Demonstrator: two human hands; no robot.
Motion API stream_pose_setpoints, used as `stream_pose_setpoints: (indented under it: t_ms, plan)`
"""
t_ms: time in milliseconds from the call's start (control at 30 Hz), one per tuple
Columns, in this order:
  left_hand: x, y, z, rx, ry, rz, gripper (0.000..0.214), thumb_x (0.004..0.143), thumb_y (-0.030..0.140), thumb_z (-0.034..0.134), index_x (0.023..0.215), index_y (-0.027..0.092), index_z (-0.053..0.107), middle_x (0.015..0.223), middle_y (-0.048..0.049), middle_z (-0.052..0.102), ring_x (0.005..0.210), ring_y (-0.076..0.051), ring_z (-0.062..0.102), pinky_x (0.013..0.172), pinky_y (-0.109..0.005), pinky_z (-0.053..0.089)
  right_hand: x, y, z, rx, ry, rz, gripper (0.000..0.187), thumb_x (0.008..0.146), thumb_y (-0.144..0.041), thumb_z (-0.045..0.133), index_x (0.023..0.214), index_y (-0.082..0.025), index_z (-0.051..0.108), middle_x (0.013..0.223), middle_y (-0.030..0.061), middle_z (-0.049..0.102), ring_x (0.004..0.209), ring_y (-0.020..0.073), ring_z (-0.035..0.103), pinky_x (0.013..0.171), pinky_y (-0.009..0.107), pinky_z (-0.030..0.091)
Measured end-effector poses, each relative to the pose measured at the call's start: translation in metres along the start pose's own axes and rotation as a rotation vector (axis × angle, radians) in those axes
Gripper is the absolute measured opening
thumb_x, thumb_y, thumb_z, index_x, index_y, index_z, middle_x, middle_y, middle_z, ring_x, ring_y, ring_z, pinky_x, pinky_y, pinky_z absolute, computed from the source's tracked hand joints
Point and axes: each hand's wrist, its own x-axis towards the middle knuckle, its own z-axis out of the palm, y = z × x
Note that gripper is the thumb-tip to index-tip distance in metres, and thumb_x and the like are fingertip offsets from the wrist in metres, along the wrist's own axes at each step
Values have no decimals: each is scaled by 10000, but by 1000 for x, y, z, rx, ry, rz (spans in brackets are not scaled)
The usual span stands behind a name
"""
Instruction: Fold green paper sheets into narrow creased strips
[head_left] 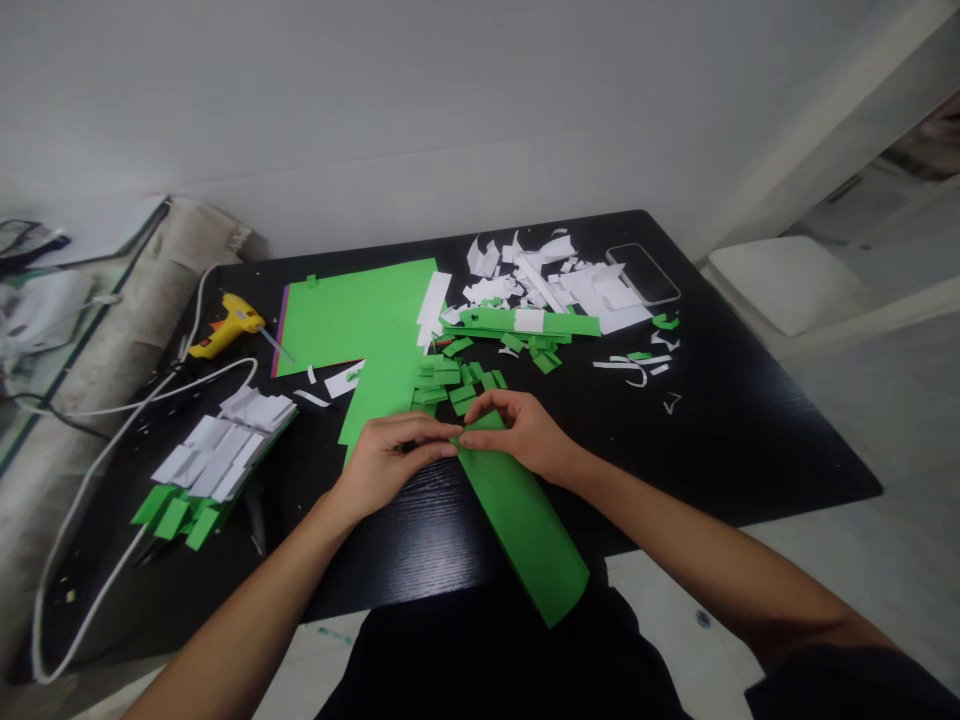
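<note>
Pinching green paper (525, 530) by its far end, the left hand (382, 460) and right hand (531, 432) meet above the counter (712, 440), both nearly closed.

Long green paper strip (525, 520), aslant

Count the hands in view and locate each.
2: left hand at the far left corner of the green paper strip, right hand over its far end. No others visible.
</note>
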Motion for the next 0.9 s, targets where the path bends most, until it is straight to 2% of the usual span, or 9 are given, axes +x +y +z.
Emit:
stream_pose_setpoints:
  t_ms: [233,533,667,733,833,900]
  plan:
    - [0,-1,0,-2,-3,14,175,870,287,819,1039,244,837,886,-48,810,759,-161,734,684,-263,574,0,1,0,-18,3,-3,389,651,-463,927,862,-209,722,742,-27,603,672,141,490,615,277,385]
    - [1,0,-1,-1,-11,-20,175,880,336,804,1018,234,838,862,-53,803,745,-167,722,675,-274,569,1,1,0,-41,8,-19,375,654,-456,920,862,-210,728,753,-24,620,670,141,497,616,276,390]
    - [2,4,-8,-37,-56,-119,217,873,345,801,1051,221,822,913,-62,807,754,-165,717,669,-264,565,1,2,0,-10,-12,-1,358,666,-436,916,872,-215,724,752,-24,624,660,139,506,598,274,397]
    - [3,6,-11,-62,-63,-204,233,912,373,749,1054,195,799,864,-56,785,718,-156,698,644,-254,555,1,3,1,-2,-18,12,365,662,-437,919,880,-215,727,731,-30,611,633,131,486,575,268,386]
    - [3,9,-9,-61,-82,-278,283,972,424,646,907,164,738,707,-17,684,622,-132,619,573,-234,491,2,4,1,-18,-4,-5,364,662,-434,923,881,-212,735,712,-38,590,610,118,456,558,259,363]
    - [2,9,-4,-36,-115,-267,300,976,419,625,828,165,688,656,7,616,593,-120,562,546,-226,432,2,4,2,-37,-1,-21,346,669,-418,922,877,-210,740,712,-40,587,605,111,444,551,254,347]
